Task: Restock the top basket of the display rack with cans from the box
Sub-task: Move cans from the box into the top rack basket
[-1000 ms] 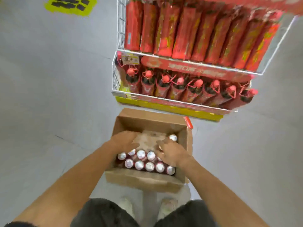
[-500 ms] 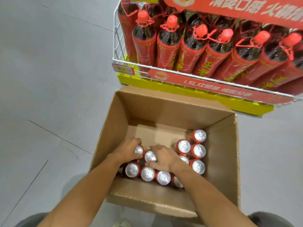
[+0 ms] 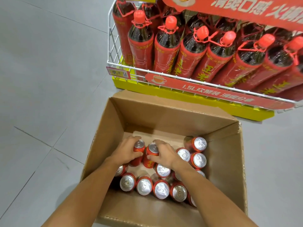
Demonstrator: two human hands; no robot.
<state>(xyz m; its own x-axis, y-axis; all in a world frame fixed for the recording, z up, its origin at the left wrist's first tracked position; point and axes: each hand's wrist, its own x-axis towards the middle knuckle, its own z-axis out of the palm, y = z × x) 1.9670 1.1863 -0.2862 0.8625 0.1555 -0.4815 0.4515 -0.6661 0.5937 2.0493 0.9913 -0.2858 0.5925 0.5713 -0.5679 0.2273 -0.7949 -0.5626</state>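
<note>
1. Inside the cardboard box (image 3: 226,163) on the floor, the person's left hand (image 3: 126,154) is wrapped around one red can (image 3: 138,154) and the right hand (image 3: 164,155) around a second can (image 3: 151,157); the two cans touch, side by side, and appear raised above their neighbours.
2. The remaining cans (image 3: 161,189) stand upright along the near and right sides of the box, silver tops showing; the far left of the box floor is bare cardboard.
3. The top basket that the task names lies outside this view. Only the lower wire basket (image 3: 114,63) is visible, packed with large red-capped bottles (image 3: 167,45), just beyond the box.
4. Risks, as a judgement: each can is held in a single hand, so a slip on the smooth metal could drop it onto the cans below and dent it. Lifting both together could knock the box wall or the wire rim of the lower basket, which juts out near the lifting path.
5. The floor (image 3: 49,79) is smooth grey tile with thin joints, and no clutter shows on the visible part. The rack sits on a yellow base (image 3: 180,97).
</note>
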